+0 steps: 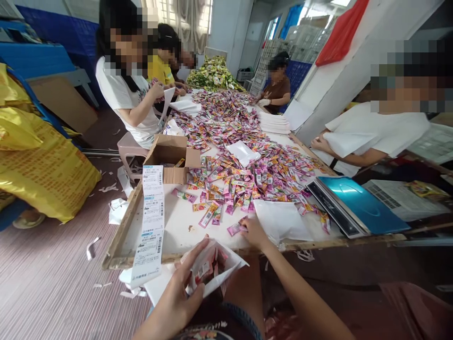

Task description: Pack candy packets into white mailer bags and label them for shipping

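Observation:
My left hand [180, 290] grips a white bag [215, 267] by its open mouth, held over my lap; several small candy packets show inside it. My right hand [252, 231] reaches onto the white table [177, 222] and pinches a pink candy packet [235, 228] at the near edge of a big pile of pink, purple and orange packets [247, 174]. A flat white bag [283, 219] lies just right of that hand.
A strip of printed labels [151, 222] hangs over the table's near left corner beside an open cardboard box [171, 158]. A blue scale [354, 203] sits at the right. Several people sit along both sides with white bags. Yellow sacks [38, 165] stand on the floor left.

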`<state>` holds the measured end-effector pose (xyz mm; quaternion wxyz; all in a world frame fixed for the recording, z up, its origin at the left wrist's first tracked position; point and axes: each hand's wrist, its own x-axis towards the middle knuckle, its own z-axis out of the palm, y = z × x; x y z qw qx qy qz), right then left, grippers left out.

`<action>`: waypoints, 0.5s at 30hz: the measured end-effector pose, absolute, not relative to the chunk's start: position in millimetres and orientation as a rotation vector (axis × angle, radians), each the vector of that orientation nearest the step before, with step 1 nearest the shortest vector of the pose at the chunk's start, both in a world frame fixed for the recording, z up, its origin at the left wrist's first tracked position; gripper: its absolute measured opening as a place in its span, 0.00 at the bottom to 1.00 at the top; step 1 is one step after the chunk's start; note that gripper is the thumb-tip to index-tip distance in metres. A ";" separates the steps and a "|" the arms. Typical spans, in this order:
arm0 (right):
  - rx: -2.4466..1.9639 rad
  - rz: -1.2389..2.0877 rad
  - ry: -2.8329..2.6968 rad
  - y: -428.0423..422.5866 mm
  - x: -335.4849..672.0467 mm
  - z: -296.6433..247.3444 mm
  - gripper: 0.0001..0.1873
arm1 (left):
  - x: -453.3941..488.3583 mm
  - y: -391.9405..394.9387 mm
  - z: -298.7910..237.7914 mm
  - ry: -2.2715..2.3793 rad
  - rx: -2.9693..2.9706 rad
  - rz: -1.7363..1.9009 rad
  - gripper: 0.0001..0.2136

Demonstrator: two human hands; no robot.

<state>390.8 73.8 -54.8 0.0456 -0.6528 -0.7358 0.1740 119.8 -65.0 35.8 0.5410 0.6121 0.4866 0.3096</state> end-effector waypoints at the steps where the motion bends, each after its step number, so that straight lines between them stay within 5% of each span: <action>1: -1.930 0.556 -2.292 72.5 388.8 -59.6 0.05 | 119.3 -64.6 37.1 1.165 1.449 0.733 0.31; 5: -1.708 0.585 -2.415 66.0 380.8 -56.1 0.14 | 118.8 -63.8 43.3 1.187 1.439 0.730 0.30; 9: -1.589 0.612 -2.520 75.0 373.4 -48.2 0.10 | 119.8 -65.0 43.1 1.157 1.420 0.753 0.30; 11: -1.681 0.586 -2.429 85.8 364.3 -48.4 0.05 | 120.8 -66.1 40.6 1.135 1.373 0.794 0.29; 15: -1.983 0.515 -2.112 105.9 329.7 -59.2 0.13 | 122.9 -66.4 36.7 1.174 1.318 0.877 0.28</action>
